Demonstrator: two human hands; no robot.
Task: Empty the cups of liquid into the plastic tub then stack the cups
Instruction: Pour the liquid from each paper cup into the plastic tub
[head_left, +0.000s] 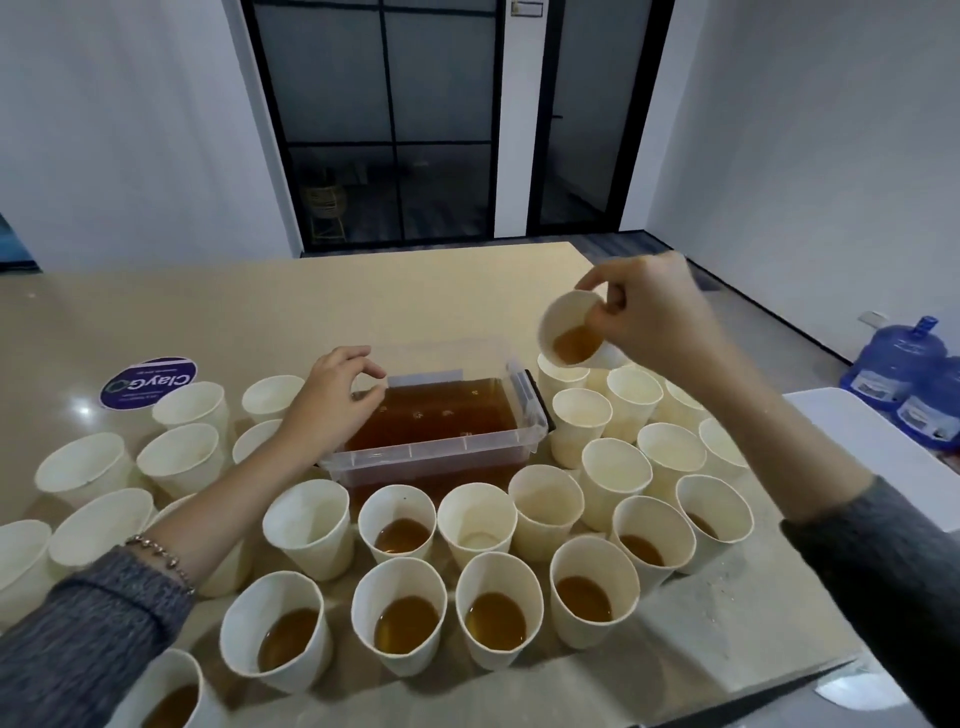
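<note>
Above the tub (441, 457), right hand (654, 312) tilting cup (569, 332), left hand (332, 400) curled

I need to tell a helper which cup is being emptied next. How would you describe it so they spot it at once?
Start at the clear plastic tub of brown liquid in the middle of the table. Look just beyond its right end, above the cluster of standing cups: the right hand holds one cup. It alone is lifted and tilted, with brown liquid inside.

The tub (441, 452) is clear, glossy plastic. The cups (400, 623) look like matt cream paper. The beige counter (260, 312) is smooth with a soft sheen; both sleeves (78, 639) are grey knit cloth.
</note>
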